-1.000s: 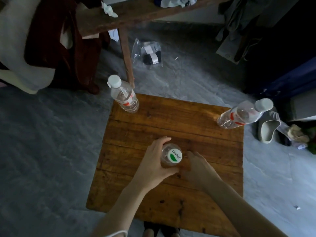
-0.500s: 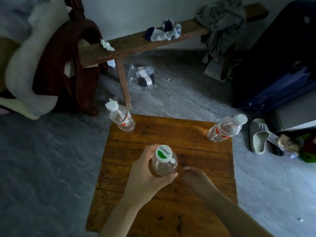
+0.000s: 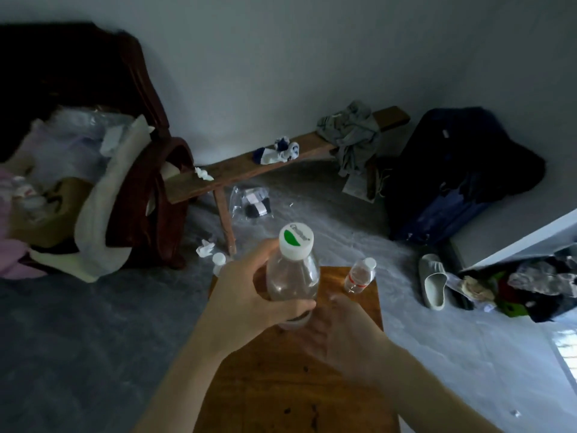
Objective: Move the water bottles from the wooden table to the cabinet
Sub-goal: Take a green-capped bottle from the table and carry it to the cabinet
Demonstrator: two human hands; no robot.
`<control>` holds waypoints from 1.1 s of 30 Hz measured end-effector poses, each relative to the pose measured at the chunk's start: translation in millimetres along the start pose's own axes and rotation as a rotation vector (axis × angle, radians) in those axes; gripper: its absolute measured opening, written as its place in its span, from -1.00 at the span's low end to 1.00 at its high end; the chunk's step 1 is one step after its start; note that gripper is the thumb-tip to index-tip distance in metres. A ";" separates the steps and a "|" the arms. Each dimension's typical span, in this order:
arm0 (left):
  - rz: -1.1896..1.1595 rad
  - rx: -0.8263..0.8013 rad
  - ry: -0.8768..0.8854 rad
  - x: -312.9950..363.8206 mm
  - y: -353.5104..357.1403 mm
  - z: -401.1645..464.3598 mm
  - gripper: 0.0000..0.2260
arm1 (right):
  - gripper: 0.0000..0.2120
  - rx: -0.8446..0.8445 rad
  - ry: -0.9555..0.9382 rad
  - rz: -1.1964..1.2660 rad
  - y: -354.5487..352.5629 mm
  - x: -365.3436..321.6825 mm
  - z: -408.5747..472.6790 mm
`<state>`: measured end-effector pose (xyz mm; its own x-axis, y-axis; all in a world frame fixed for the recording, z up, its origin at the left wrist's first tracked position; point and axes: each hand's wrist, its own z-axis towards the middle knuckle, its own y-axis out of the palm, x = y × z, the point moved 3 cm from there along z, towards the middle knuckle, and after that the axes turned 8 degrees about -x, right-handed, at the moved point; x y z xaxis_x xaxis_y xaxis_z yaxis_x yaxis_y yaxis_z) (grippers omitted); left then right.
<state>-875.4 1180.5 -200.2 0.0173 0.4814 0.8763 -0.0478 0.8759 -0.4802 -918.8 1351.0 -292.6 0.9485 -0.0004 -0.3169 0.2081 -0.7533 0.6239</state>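
Note:
My left hand (image 3: 249, 295) is shut around a clear water bottle (image 3: 292, 273) with a white and green cap, held upright well above the wooden table (image 3: 281, 385). My right hand (image 3: 340, 332) hovers blurred just right of and below that bottle, fingers apart, holding nothing. A second bottle (image 3: 359, 275) with a red label stands at the table's far right corner. At the far left corner a third bottle (image 3: 218, 262) shows only its white cap and shoulder behind my left hand. No cabinet is clearly in view.
A wooden bench (image 3: 249, 170) with socks and grey clothes runs along the far wall. A dark red chair (image 3: 150, 195) piled with cloth stands at left. A dark suitcase (image 3: 452, 189), a grey slipper (image 3: 434, 284) and a heap of clothes (image 3: 537, 285) lie at right.
My left hand has lifted the green-capped bottle up off the table toward the camera. The view has tilted up, showing more wall. My right hand has stayed low beside the bottle.

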 end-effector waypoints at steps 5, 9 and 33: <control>0.008 0.020 0.079 88.5 -32.6 4.0 -0.44 | -0.52 -0.078 -0.094 0.023 42.0 -30.4 -65.3; -0.029 0.013 0.103 134.0 -44.5 4.1 -0.40 | -0.48 -0.120 -0.091 0.005 61.3 -45.5 -107.4; -0.082 -0.154 0.339 241.8 -70.1 1.5 -0.41 | -0.34 -0.253 -0.333 0.192 100.7 -35.9 -209.7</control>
<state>-869.4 1235.4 45.4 0.3451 0.3703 0.8624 0.1177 0.8945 -0.4312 -881.7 1413.0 -68.6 0.8557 -0.3665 -0.3654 0.1274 -0.5351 0.8351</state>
